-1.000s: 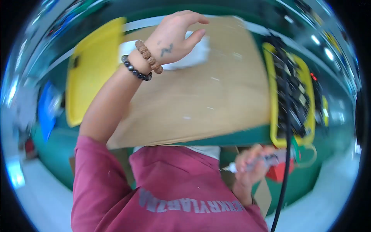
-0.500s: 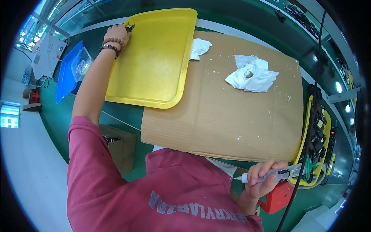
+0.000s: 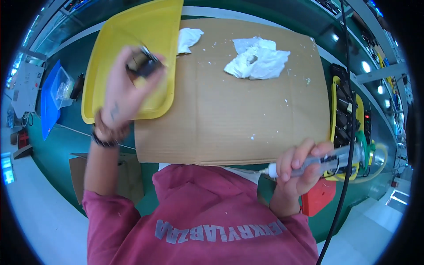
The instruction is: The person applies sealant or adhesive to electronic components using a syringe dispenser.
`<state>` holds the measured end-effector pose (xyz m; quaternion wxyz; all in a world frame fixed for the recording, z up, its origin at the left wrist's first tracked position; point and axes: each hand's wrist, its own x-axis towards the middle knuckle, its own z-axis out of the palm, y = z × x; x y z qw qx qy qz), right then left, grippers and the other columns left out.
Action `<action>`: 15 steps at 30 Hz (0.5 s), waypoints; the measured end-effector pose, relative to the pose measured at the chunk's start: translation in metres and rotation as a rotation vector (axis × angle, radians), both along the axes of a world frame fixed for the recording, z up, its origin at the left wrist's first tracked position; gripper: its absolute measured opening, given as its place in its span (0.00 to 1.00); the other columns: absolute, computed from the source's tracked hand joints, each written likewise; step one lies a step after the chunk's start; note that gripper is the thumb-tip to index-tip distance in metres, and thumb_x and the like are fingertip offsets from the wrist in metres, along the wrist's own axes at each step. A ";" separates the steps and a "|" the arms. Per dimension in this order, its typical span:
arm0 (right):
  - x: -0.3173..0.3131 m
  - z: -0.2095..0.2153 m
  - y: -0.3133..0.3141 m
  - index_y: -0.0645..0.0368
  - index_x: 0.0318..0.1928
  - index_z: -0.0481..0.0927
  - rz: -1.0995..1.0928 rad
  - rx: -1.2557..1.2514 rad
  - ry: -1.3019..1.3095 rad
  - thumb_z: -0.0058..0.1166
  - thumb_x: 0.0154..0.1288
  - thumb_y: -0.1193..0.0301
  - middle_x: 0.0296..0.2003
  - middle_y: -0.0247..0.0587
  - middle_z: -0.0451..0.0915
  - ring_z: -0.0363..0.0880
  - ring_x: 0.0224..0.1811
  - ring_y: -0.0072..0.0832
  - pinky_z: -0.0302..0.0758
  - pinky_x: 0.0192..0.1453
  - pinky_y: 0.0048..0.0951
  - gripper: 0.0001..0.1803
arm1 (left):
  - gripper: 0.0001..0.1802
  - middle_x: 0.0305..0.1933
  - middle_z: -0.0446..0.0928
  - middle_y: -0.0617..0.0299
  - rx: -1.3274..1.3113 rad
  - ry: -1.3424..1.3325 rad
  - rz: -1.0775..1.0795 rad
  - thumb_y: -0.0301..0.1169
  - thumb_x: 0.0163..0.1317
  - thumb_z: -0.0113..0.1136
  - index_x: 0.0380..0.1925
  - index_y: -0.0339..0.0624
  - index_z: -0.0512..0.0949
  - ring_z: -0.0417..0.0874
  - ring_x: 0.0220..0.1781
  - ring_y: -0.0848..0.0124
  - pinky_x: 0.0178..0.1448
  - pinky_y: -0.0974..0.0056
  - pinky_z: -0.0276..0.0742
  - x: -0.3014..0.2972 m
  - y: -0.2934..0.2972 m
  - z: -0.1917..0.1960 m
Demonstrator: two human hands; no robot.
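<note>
My left hand (image 3: 128, 81), blurred by motion, is closed around a small black part (image 3: 143, 64) above the near right portion of the yellow tray (image 3: 106, 48). What kind of part it is I cannot make out. In my right hand (image 3: 300, 170) is a clear dispensing syringe (image 3: 333, 160) with a white tip pointing left and a green cap at its rear, from which a clear hose (image 3: 380, 165) curves away. The syringe is held beside the near right edge of the cardboard sheet (image 3: 212, 119).
Crumpled white tissue (image 3: 258, 62) and a smaller piece (image 3: 189, 39) lie on the cardboard. At right, a yellow tray (image 3: 334, 101) holds several black parts; a black cable (image 3: 350, 110) hangs in front. A red container (image 3: 319, 196) stands below. A blue tray (image 3: 49, 106) with a clear box (image 3: 63, 88) is far left.
My left hand has come from the yellow tray's far left corner toward me and right, carrying the black part. My right hand still holds the syringe. The whole view has shifted.
</note>
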<state>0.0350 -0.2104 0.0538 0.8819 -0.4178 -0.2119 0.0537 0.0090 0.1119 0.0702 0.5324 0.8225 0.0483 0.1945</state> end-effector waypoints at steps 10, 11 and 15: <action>0.031 0.032 0.027 0.53 0.49 0.61 0.127 0.051 -0.212 0.45 0.68 0.59 0.31 0.40 0.69 0.67 0.16 0.23 0.65 0.17 0.23 0.16 | 0.30 0.45 0.69 0.60 -0.642 0.244 -0.467 0.20 0.61 0.49 0.63 0.35 0.54 0.73 0.46 0.74 0.53 0.67 0.70 -0.014 -0.105 -0.040; 0.036 0.030 0.030 0.53 0.50 0.62 0.143 0.074 -0.302 0.38 0.72 0.58 0.34 0.37 0.68 0.67 0.19 0.20 0.63 0.20 0.21 0.15 | 0.30 0.45 0.69 0.60 -0.653 0.248 -0.483 0.20 0.61 0.49 0.63 0.35 0.54 0.73 0.46 0.74 0.53 0.67 0.70 -0.012 -0.106 -0.041; 0.045 0.023 0.038 0.51 0.52 0.65 0.112 0.103 -0.337 0.33 0.73 0.55 0.35 0.36 0.68 0.67 0.20 0.20 0.63 0.21 0.21 0.17 | 0.29 0.49 0.68 0.58 -0.786 0.243 -0.569 0.20 0.62 0.47 0.64 0.31 0.54 0.70 0.54 0.70 0.61 0.63 0.65 -0.010 -0.107 -0.047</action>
